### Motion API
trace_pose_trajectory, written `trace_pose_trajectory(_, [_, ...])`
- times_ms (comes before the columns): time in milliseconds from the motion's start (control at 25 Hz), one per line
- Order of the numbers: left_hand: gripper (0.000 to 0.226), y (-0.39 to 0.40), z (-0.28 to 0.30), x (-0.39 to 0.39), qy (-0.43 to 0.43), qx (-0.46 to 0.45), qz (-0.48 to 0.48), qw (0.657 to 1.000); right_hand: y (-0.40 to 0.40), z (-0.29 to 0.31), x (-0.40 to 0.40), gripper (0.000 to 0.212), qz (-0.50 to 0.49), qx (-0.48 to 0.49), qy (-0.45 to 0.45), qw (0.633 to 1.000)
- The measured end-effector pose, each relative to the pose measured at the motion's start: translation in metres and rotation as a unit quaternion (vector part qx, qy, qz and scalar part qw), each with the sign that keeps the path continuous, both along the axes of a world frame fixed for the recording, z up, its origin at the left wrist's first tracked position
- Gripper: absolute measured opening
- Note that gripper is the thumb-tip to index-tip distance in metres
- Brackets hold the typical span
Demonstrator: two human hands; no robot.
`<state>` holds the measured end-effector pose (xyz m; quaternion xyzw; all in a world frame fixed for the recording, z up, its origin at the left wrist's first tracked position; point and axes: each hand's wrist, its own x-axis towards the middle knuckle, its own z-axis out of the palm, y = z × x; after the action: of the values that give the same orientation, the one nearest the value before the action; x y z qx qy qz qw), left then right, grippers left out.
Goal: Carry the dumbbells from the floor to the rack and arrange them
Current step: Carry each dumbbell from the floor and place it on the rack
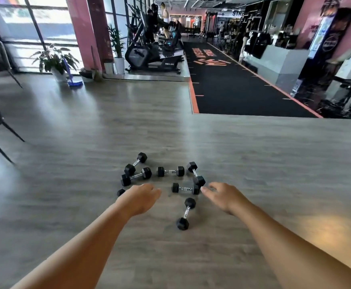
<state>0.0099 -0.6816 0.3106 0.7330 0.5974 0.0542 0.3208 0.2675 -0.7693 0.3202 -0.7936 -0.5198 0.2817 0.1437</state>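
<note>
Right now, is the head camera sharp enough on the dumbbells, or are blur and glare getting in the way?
Head view: the dumbbells are fairly sharp, chrome handles readable; the left hand and right hand are slightly smeared; window glare washes the wood floor at upper left; wide-angle distortion bends the edges; the far gym is dim.
</note>
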Motion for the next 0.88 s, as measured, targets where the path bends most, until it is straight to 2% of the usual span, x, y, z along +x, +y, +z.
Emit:
trace_pose_trajectory(80, [0.026, 0.057, 0.006, -0.001, 0.009, 0.009, -0.006, 1.0, 0.06, 0.0, -0.002, 0.068, 0.004, -0.005, 0.006, 1.0])
trace_pose_trajectory(200, [0.039, 0.133, 0.004, -0.001, 0.09, 0.025, -0.035, 0.995, 0.14, -0.012, -0.004, 0.078, 0.002, -0.003, 0.015, 1.0])
trace_pose_trajectory(360, [0.038, 0.245, -0.007, 0.006, 0.094, 0.024, -0.044, 0.994, 0.258, -0.029, -0.007, 0.062, 0.009, -0.001, 0.033, 0.999])
trace_pose_trajectory(480, [0.044, 0.315, -0.011, 0.006, 0.13, 0.034, -0.065, 0.989, 0.338, -0.04, -0.012, 0.06, 0.019, -0.01, 0.037, 0.999])
trace_pose_trajectory(600, [0.029, 0.38, -0.021, -0.004, 0.136, 0.041, -0.066, 0.988, 0.412, -0.047, -0.028, 0.063, 0.022, -0.02, 0.061, 0.998])
trace_pose_trajectory(680, [0.033, 0.423, -0.031, -0.015, 0.135, 0.016, -0.067, 0.989, 0.455, -0.055, -0.043, 0.068, 0.013, -0.029, 0.07, 0.997])
trace_pose_trajectory(880, [0.036, 0.527, -0.075, -0.054, 0.17, 0.009, -0.134, 0.976, 0.533, -0.09, -0.091, 0.056, -0.019, -0.052, 0.056, 0.997])
